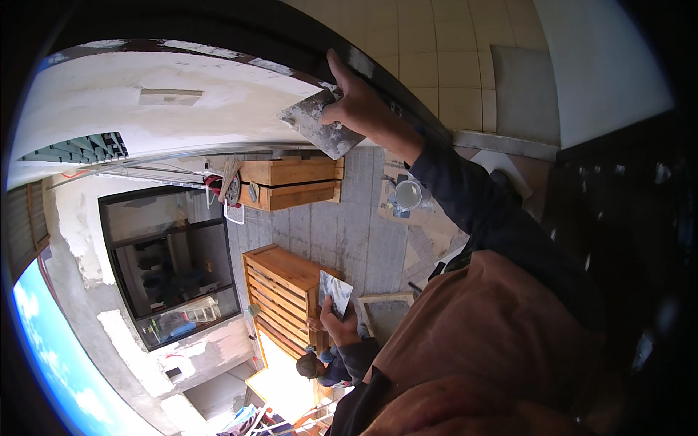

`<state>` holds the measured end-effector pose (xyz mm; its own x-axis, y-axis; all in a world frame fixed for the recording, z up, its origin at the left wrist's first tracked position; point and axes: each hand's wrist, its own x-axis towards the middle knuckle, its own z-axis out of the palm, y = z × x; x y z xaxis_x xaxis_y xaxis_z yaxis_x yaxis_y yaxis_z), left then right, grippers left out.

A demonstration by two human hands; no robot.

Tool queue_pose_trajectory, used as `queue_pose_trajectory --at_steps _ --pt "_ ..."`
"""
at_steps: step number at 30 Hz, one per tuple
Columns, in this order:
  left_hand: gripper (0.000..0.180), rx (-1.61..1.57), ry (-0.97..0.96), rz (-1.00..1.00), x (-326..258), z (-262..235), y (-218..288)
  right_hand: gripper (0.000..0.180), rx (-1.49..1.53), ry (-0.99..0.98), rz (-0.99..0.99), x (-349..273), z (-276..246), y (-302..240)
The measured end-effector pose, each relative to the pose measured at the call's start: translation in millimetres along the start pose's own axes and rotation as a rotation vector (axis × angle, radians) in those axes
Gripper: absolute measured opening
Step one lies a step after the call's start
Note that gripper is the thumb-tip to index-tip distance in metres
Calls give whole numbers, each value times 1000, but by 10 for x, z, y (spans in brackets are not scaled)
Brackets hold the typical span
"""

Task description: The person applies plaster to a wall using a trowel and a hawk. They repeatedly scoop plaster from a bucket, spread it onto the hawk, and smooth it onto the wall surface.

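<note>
My right hand [356, 105] is in the upper middle, gripping a wide, plaster-smeared metal putty knife [309, 120]. Its blade is at the edge of the white plastered wall [203, 83], beside a dark frame [291, 33]; I cannot tell whether it touches. The knife's handle is hidden by my hand. Lower down, my left hand [340, 325] holds a flat rectangular plate [335, 291] with white and grey smears, its fingers closed around the lower end.
A white bucket [408, 194] stands on cardboard [389, 207] over grey paving. Wooden crates [291, 174] and a slatted wooden box [280, 291] stand nearby. Another person [320, 367] is beyond my left hand. A dark-framed window [171, 265] is set in the far wall.
</note>
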<state>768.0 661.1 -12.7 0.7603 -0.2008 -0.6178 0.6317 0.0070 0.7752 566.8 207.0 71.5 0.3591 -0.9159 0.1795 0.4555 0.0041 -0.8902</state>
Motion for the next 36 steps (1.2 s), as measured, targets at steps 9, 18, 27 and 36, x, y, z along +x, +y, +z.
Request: queue_pose_trajectory --at_steps 9,18,27,36 --pt "17 -94 -95 -41 -61 169 0 51 -50 -208 -111 -442 -470 -327" --pt "24 -403 -720 -222 -224 1375 77 52 -440 -810 -699 -1463 350 -215" --pt "24 -395 -694 -108 -655 1687 370 39 -950 -645 -835 -1137 -45 -590" --pt "23 -100 -640 200 -828 1768 709 44 -884 -717 -858 -1060 158 -876"
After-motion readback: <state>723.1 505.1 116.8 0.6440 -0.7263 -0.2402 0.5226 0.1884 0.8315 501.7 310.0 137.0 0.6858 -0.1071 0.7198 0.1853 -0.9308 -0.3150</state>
